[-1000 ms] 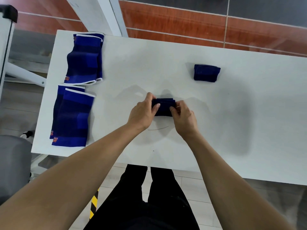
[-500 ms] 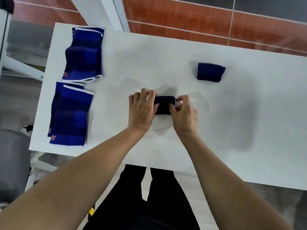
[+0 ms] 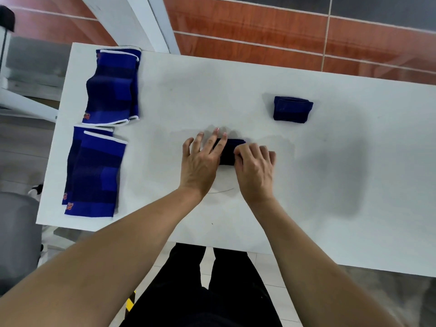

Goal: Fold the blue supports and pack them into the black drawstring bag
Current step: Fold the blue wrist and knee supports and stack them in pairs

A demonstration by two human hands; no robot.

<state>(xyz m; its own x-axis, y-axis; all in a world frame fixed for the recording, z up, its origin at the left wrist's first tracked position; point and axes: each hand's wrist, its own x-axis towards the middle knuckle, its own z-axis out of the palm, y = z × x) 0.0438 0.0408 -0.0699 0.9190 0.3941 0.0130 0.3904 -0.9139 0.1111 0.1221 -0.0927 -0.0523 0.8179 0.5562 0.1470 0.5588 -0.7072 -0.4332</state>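
A small folded dark blue support [image 3: 228, 152] lies at the middle of the white table [image 3: 236, 95], between my two hands. My left hand [image 3: 200, 161] lies flat with fingers spread, its fingertips resting on the support's left end. My right hand [image 3: 256, 169] is curled, fingers pinching the support's right end. A second folded support [image 3: 292, 110] sits further back on the right. Unfolded blue supports with white trim lie in two stacks at the table's left edge, one at the back [image 3: 113, 88] and one nearer [image 3: 94, 175]. No black drawstring bag is in view.
A grey chair [image 3: 16, 234] stands left of the table's near corner. White frame posts [image 3: 132, 17] rise behind the back left corner. Red and grey floor tiles lie beyond the far edge. My dark trousers [image 3: 207, 291] show below the near edge.
My left hand went from pinching the support's end to lying flat with fingers spread over it. My right hand closed further over the right end. The camera shifted slightly.
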